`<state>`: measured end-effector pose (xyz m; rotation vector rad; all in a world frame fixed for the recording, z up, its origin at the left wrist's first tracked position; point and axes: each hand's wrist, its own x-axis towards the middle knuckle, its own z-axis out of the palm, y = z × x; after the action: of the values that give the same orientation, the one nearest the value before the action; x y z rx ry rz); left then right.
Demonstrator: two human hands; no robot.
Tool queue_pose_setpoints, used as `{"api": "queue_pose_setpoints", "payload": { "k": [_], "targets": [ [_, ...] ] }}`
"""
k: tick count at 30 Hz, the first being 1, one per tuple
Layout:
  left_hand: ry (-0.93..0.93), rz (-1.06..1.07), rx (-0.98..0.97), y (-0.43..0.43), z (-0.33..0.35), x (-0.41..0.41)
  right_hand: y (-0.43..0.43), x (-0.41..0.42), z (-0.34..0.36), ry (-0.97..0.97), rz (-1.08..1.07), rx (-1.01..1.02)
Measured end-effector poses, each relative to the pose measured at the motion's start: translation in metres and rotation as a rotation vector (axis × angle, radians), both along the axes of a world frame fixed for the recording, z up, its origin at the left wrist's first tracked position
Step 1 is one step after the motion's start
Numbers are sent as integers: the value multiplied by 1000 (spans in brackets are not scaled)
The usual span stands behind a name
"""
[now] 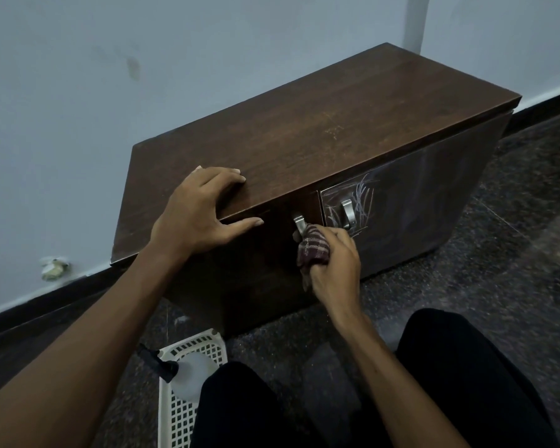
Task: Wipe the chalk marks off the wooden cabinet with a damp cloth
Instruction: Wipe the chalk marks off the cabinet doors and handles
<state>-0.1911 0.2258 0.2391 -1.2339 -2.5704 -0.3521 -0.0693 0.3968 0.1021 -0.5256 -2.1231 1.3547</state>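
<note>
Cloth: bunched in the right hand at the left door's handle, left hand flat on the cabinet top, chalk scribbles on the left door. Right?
Not quite. The head view shows the chalk scribbles on the right door, around its handle. The rest holds: cloth in the right hand, left hand on the cabinet top.

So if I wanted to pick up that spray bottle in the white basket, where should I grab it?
Probably by its black trigger head and neck, coming from above. The spray bottle lies tilted in the white basket, its cloudy body low between the basket walls and partly hidden by the person's knee, so the black top is the easiest part to reach.
</note>
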Motion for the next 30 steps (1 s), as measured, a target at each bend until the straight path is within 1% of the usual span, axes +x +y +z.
{"api": "queue_pose_setpoints", "payload": {
  "k": [5,8,10,14,17,19,20,22,24,25,27,30],
  "targets": [
    [-8,12,3,2,2,3,4,2,-2,-123,-26,186],
    [-13,19,18,2,3,6,-2,5,-5,-113,-101,265],
    [-11,22,21,2,3,7,-8,9,-10,-84,-144,246],
    [-6,18,26,1,2,7,-12,8,-17,-12,-189,108],
    [-6,15,22,0,1,5,-11,2,-15,112,-152,90],
    [2,11,29,0,0,4,-7,-1,-14,156,-118,110],
    [3,9,29,0,0,4,-3,-2,-14,163,-99,135],
    [5,8,27,0,-1,3,6,-2,-16,146,-83,248],
    [9,11,30,0,-1,3,11,0,-21,104,-100,381],
    [10,14,32,0,-1,3,11,2,-25,89,-110,411],
    [3,17,28,0,0,3,7,7,-37,75,-125,387],
    [0,23,8,0,0,4,-11,13,-57,27,-132,193]
  ]
}}
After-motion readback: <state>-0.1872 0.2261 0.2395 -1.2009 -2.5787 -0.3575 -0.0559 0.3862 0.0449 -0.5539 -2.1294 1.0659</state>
